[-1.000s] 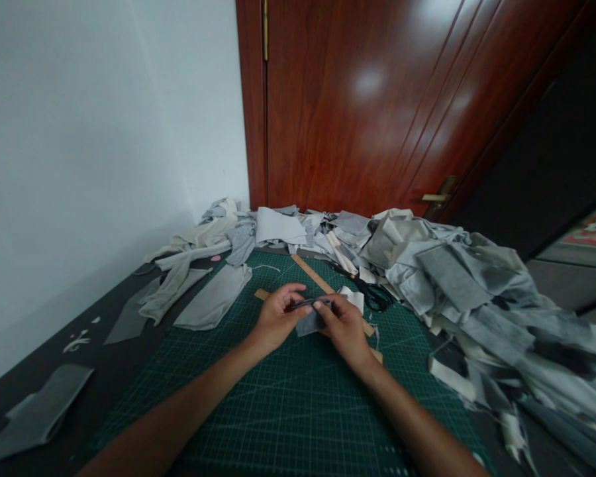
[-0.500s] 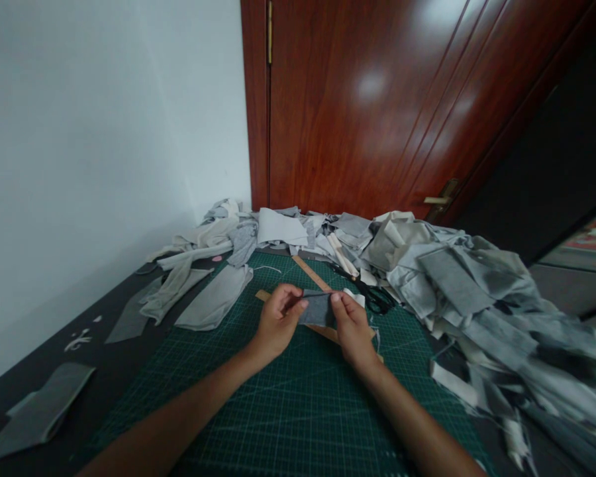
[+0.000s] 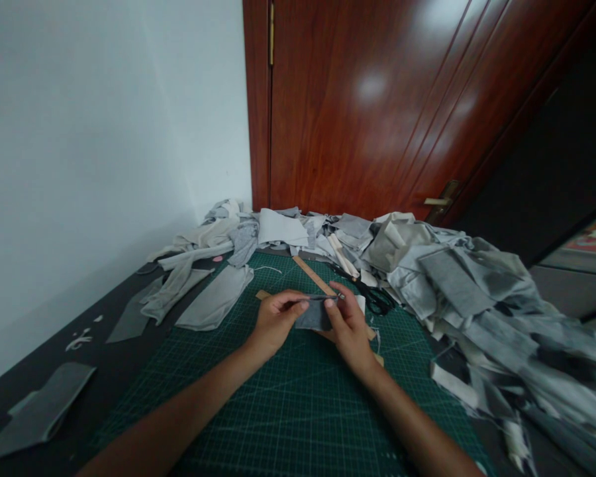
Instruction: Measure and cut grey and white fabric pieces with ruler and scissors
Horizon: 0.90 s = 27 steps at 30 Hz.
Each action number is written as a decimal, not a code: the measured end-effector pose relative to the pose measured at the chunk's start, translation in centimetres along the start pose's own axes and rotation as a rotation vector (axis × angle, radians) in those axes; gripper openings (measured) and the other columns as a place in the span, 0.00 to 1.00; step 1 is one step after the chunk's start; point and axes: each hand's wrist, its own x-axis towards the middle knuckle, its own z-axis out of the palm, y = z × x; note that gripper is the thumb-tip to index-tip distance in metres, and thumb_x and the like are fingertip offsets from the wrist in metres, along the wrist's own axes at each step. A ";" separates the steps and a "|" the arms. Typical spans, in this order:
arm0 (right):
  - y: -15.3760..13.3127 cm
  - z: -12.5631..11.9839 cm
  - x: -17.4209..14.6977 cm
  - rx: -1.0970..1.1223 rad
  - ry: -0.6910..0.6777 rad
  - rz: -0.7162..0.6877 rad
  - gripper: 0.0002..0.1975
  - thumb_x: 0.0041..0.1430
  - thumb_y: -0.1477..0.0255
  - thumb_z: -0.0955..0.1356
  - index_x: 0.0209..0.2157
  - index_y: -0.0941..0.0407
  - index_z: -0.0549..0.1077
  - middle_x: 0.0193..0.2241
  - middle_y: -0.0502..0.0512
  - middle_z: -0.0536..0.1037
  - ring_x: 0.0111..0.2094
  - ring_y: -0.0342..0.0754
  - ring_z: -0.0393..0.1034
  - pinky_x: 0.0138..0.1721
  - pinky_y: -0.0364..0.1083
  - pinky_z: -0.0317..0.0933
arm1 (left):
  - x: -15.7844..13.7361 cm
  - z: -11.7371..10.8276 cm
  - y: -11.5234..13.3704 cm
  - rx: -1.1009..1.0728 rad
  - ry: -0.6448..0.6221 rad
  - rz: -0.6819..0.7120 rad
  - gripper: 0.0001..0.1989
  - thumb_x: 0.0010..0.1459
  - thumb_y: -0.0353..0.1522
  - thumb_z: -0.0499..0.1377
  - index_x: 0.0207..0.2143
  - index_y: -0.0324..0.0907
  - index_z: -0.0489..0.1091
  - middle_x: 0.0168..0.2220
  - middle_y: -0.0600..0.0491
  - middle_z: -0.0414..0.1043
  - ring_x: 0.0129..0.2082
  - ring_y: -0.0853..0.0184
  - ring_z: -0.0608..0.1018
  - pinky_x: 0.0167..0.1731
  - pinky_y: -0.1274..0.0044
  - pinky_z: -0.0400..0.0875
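A small piece of dark grey fabric [image 3: 312, 318] hangs between my two hands, its upper edge folded or doubled. My left hand [image 3: 280, 323] pinches the left end of that edge between thumb and fingers. At the other end, my right hand [image 3: 346, 324] grips the edge with the thumb on the near side and the fingers behind. Beneath the fabric, a wooden ruler [image 3: 312, 274] slants across the green cutting mat [image 3: 278, 411], partly hidden by my hands. A scrap of white cloth [image 3: 361, 303] shows just behind my right hand.
Black-handled scissors [image 3: 377, 299] lie right of my right hand. A large heap of grey and cream fabric scraps [image 3: 451, 285] runs along the back and right. Grey cloth pieces [image 3: 216, 301] lie left, with a folded one [image 3: 44, 407] near the front. A wall and wooden door [image 3: 347, 119] stand behind.
My right fingers have lifted and shifted their hold along the fabric's top edge. The fabric has tilted, so its upper edge shows as a narrow fold; my left hand has moved slightly.
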 end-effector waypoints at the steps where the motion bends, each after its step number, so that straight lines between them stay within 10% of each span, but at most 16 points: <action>1: 0.1 0.0 0.0 -0.002 -0.005 -0.030 0.17 0.63 0.62 0.70 0.53 0.49 0.73 0.45 0.55 0.80 0.45 0.53 0.74 0.47 0.52 0.67 | 0.0 0.0 0.0 -0.008 0.009 -0.009 0.07 0.50 0.36 0.69 0.31 0.41 0.81 0.34 0.50 0.81 0.35 0.62 0.80 0.39 0.73 0.75; 18: 0.3 -0.1 0.2 -0.168 -0.024 -0.100 0.07 0.62 0.65 0.72 0.31 0.53 0.77 0.32 0.53 0.80 0.37 0.52 0.73 0.41 0.49 0.64 | -0.2 0.4 0.3 -0.073 -0.003 -0.072 0.23 0.48 0.36 0.72 0.47 0.40 0.75 0.32 0.52 0.79 0.31 0.65 0.80 0.32 0.77 0.74; 27: 0.2 0.1 -0.2 -0.171 -0.021 -0.111 0.08 0.64 0.65 0.69 0.32 0.53 0.75 0.34 0.54 0.79 0.37 0.52 0.73 0.40 0.50 0.64 | -0.2 0.2 0.2 0.024 0.024 -0.038 0.12 0.48 0.38 0.71 0.34 0.41 0.79 0.32 0.50 0.81 0.32 0.63 0.80 0.35 0.74 0.75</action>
